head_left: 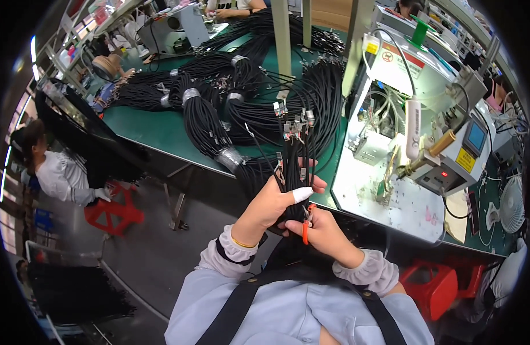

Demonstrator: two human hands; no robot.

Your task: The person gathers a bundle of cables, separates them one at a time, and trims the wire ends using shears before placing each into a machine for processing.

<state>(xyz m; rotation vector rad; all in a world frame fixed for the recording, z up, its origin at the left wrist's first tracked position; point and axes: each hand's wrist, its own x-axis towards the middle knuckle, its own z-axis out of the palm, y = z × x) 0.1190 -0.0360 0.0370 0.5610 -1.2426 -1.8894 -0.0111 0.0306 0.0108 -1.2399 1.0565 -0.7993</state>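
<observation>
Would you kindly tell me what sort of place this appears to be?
Most likely a factory workshop: the left hand grips black cables, more cable bundles lie on a green workbench, and a grey machine with a small screen stands at the right.

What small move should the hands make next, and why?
Probably the left hand should draw in the single black pale-tipped cable: it slants out leftward from the bundle of black cables with metal connectors that this hand grips. The right hand holds an orange-handled metal tool, so seems less free.
</observation>
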